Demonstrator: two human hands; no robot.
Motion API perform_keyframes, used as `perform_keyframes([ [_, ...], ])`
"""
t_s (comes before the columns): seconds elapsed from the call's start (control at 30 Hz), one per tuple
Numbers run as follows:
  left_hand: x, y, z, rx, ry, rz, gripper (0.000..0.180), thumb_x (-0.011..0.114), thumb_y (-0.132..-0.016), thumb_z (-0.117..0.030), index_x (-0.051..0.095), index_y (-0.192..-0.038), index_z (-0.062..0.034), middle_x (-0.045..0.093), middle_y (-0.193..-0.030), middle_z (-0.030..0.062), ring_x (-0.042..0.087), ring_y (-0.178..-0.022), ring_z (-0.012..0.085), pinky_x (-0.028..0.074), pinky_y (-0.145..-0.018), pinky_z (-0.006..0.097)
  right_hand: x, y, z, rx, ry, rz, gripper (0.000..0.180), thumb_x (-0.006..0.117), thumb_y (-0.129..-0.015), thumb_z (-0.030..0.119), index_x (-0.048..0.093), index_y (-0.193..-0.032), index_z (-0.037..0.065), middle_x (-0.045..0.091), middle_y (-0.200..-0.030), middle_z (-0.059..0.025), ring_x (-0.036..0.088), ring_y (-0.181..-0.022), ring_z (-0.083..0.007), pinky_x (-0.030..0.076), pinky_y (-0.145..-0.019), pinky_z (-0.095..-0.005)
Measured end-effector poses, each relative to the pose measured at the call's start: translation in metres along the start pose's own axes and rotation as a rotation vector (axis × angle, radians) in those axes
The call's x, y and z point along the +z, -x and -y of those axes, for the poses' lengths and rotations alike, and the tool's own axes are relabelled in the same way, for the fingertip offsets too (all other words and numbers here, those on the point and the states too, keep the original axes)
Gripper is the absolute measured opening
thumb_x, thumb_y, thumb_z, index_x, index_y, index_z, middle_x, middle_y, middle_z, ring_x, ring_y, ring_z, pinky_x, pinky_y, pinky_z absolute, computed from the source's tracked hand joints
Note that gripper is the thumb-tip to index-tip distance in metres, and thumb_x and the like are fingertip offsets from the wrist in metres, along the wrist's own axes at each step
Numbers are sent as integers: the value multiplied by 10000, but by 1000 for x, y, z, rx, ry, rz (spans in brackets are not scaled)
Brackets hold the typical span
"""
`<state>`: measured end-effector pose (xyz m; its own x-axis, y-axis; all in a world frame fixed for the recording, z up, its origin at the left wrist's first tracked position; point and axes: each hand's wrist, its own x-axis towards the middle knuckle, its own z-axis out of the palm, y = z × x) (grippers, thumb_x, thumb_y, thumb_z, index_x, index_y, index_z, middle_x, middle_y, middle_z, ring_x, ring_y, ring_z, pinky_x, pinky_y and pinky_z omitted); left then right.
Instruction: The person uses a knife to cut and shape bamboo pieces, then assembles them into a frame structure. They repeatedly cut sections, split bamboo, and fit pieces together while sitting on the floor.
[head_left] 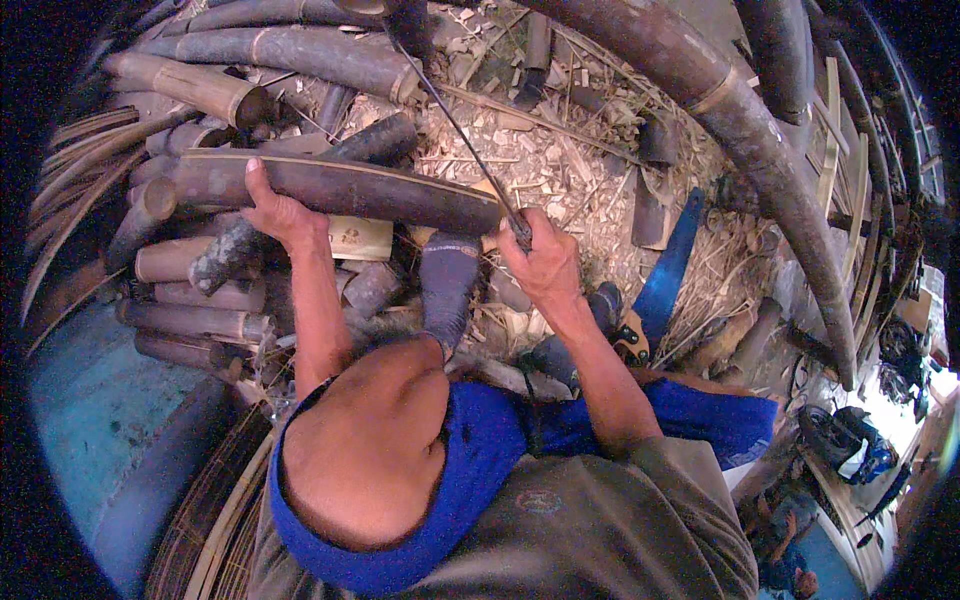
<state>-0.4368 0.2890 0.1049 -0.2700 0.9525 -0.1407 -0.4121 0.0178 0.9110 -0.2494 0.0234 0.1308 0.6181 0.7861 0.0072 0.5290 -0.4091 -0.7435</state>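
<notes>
1. A split bamboo piece was laid crosswise over a pile of bamboo logs, its cut edge turned upward; this piece is taken as the landmark for all that follows.
2. The left hand was set on the near side of the piece, toward its left half, with the thumb hooked over the top edge and the fingers curled underneath; the piece was pinned rather than merely touched.
3. The right hand was closed tight around the handle of a long thin blade just off the right end of the piece; the blade ran up and away from that end, over the wood chips beyond.
4. A blue saw was left lying well to the right of the piece, untouched; a thick curved bamboo pole arched farther right again.
5. A socked foot was planted just below the right half of the piece.
6. The cut was judged to go best if the piece were kept from rolling; the holding thumb would be better kept clear of the blade's line, and the blade guided along the grain rather than forced across it.
</notes>
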Motion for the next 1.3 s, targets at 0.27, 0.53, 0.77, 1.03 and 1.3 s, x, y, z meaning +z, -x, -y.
perform_keyframes([
  [0.27, 6, 8, 1, 78, -30, -37, 577, 677, -884, -361, 525, -1290, 20, 636, -1170, 160, 637, -1045, 343, 545, -910, 513, 29, 18, -28, 122, 239, 169, 325, 690, -875, 263, 631, -1040, -11, 681, -803, -237, 676, -731, -429, 527, -659, -516],
  [0.53, 2, 2, 7, 33, -33, -28, 584, 682, -881, -363, 526, -1271, 44, 610, -1220, 167, 630, -1064, 357, 542, -915, 535, 28, 21, -48, 246, 300, 228, 340, 678, -875, 282, 656, -1059, -3, 690, -859, -263, 675, -786, -450, 529, -737, -524],
  [0.77, -17, -7, 13, 6, -99, -12, 571, 613, -913, -435, 533, -1274, 0, 609, -1212, 162, 631, -1057, 354, 522, -940, 510, -4, -3, 14, 21, -8, 35, 283, 647, -889, 278, 607, -897, -3, 665, -792, -254, 661, -745, -448, 508, -681, -524],
  [1.03, -12, 7, 3, -28, 34, 34, 666, 718, -800, -400, 520, -1292, 3, 597, -1174, 149, 631, -1009, 301, 546, -877, 469, 18, 16, -33, 211, 139, 220, 295, 660, -881, 285, 621, -905, -5, 669, -785, -243, 669, -749, -433, 514, -676, -516],
  [1.3, -3, 12, -2, -73, 108, 98, 648, 696, -806, -438, 530, -1262, -7, 604, -1132, 136, 637, -982, 304, 552, -853, 480, 43, 32, -69, 276, 299, 209, 375, 660, -849, 352, 659, -966, -4, 672, -797, -266, 668, -797, -453, 522, -745, -553],
])
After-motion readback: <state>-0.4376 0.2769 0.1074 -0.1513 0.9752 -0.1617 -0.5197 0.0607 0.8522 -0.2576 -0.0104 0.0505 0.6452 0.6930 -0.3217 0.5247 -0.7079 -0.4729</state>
